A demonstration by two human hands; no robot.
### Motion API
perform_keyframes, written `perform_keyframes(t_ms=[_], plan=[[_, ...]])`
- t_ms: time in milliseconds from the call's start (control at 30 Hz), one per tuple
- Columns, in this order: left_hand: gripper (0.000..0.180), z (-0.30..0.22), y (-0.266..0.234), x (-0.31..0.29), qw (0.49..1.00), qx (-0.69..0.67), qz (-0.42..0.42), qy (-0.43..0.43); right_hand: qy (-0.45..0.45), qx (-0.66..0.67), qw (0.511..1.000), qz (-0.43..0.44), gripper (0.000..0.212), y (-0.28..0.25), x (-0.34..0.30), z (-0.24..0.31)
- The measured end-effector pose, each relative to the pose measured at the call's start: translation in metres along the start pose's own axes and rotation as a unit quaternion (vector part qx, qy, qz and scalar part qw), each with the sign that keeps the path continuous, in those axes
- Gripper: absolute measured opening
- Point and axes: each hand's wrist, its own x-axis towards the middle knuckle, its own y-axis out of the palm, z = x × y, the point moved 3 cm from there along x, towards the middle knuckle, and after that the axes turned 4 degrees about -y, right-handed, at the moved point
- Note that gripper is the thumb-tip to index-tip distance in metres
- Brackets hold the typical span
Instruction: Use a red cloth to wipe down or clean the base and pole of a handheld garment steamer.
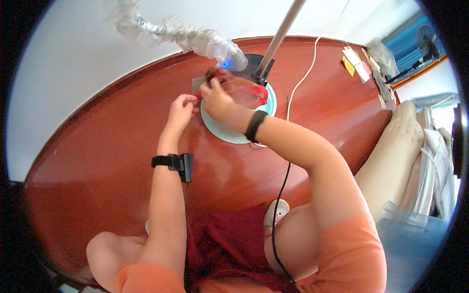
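Note:
Both hands are close together above a round pale turquoise dish-like surface [225, 135] on the floor. My left hand [181, 115] pinches the end of a red strip [199, 95] between thumb and fingers. My right hand [218, 100] is slightly blurred, its fingers curled around a dark red, bunched part of what looks like the same piece. A wider red looped part [261, 94] lies to the right over the turquoise surface. My right hand hides much of the middle, and I cannot tell the piece's exact kind.
A crumpled, plastic-wrapped tube [195, 41] with a small blue light reaches in above my hands. Behind the turquoise surface stands a metal pole [282, 36] on a black base. A white cord [304, 78] crosses the reddish floor. Papers [356, 64] lie at far right.

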Motion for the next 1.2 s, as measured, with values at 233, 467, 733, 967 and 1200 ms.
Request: perform_keyframes(t_ms=[233,467,733,967,1200], plan=[[0.021,-0.004,-0.011,0.002,0.999,-0.047,-0.008,-0.022,-0.108,-0.016,0.988,-0.114,0.021,0.055,-0.04,0.064],[0.02,0.013,-0.001,-0.001,0.999,-0.038,0.018,-0.029,-0.012,0.108,0.965,-0.24,0.011,0.016,-0.074,0.007],[0.021,0.016,0.005,-0.001,0.998,-0.025,0.029,-0.051,0.052,0.086,0.99,-0.094,0.021,0.002,-0.013,-0.012],[0.02,0.005,0.006,0.002,0.999,-0.042,0.022,-0.027,0.021,0.121,0.983,-0.136,0.019,0.045,-0.032,0.044],[0.02,0.014,0.002,-0.002,0.999,-0.028,0.016,-0.031,0.067,0.135,0.973,-0.176,0.012,0.009,-0.068,-0.013]])
